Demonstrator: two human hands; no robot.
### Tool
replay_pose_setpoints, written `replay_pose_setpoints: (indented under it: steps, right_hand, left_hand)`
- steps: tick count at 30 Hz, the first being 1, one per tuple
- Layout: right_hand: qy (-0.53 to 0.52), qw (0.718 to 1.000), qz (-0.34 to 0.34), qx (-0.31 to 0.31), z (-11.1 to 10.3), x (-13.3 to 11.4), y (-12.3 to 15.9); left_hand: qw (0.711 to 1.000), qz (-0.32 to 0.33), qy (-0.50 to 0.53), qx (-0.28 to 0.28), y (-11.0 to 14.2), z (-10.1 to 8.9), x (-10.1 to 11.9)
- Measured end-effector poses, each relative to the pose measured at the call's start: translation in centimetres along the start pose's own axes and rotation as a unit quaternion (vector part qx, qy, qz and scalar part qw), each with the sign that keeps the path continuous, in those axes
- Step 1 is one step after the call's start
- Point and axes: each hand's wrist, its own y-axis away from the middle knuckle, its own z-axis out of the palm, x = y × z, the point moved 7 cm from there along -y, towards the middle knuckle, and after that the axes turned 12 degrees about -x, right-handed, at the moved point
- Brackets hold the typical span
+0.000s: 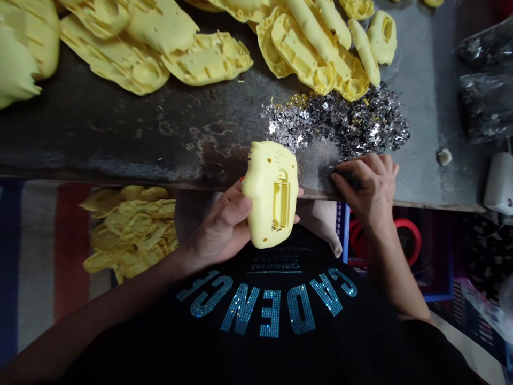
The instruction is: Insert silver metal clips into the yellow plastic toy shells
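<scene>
Sequinned "CADENCE" lettering (268, 307) upside down on a black T-shirt (240, 342), small "ORIGINAL" above it; left hand (218, 224) with fingers (236, 206) curled round a yellow plastic housing (270, 195), held over the steel bench edge (160, 183), battery compartment (281, 203) upward; right hand (371, 195) with fingertips (340, 179) pinched narrowly on a small dark object (347, 179), just below a heap of metal clips (336, 125); stained bench top (120, 139) between housing and yellow plastic shells (208, 59).

Two hands (218, 227) (366, 195), one yellow plastic casing (272, 195), one heap of metal scraps (336, 123), two black bags (487, 48) (487, 107).
</scene>
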Motion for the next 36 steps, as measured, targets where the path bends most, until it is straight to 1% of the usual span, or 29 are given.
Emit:
replay_pose_setpoints:
  steps: [3,8,10,12,15,18,19,21,25,29,33,36]
  right_hand:
    - [-0.034,0.999,-0.013,-0.011,-0.1,0.2,-0.1]
    - [-0.094,0.995,-0.029,-0.005,-2.0,-0.3,0.6]
    - [-0.119,0.992,-0.037,-0.004,-2.6,-0.9,0.8]
    - [-0.144,0.988,-0.052,-0.001,-3.1,-1.7,0.9]
    - [-0.215,0.969,-0.119,-0.009,-3.9,-3.7,0.9]
    - [-0.27,0.942,-0.195,-0.031,-4.8,-6.1,1.0]
    - [-0.269,0.939,-0.211,-0.036,-5.2,-6.7,1.1]
    - [-0.244,0.942,-0.228,-0.037,-5.7,-7.6,1.1]
    - [-0.167,0.951,-0.257,-0.047,-6.1,-8.2,0.9]
    - [-0.114,0.943,-0.306,-0.063,-6.3,-8.7,0.8]
    - [-0.025,0.935,-0.349,-0.053,-6.5,-9.7,1.0]
    - [0.001,0.929,-0.367,-0.046,-6.6,-10.3,1.3]
  left_hand:
    - [1.0,-0.004,0.017,0.012,0.0,0.2,-0.1]
    - [0.998,-0.04,0.039,0.031,0.0,-0.1,-1.1]
    - [0.997,-0.07,0.038,0.012,0.1,-0.2,-1.6]
    - [0.994,-0.097,0.047,-0.022,0.1,0.1,-2.1]
    - [0.989,-0.122,0.059,-0.055,0.1,0.4,-2.5]
    - [0.988,-0.137,0.054,-0.055,0.1,0.5,-2.9]
    - [0.987,-0.14,0.053,-0.054,0.1,0.5,-3.0]
    - [0.987,-0.144,0.053,-0.057,0.2,0.6,-3.2]
    - [0.982,-0.151,0.07,-0.084,0.5,1.0,-3.4]
    - [0.981,-0.153,0.077,-0.091,0.5,1.5,-3.4]
    - [0.979,-0.163,0.082,-0.087,0.4,1.8,-3.4]
    - [0.979,-0.165,0.078,-0.086,0.4,2.0,-3.4]
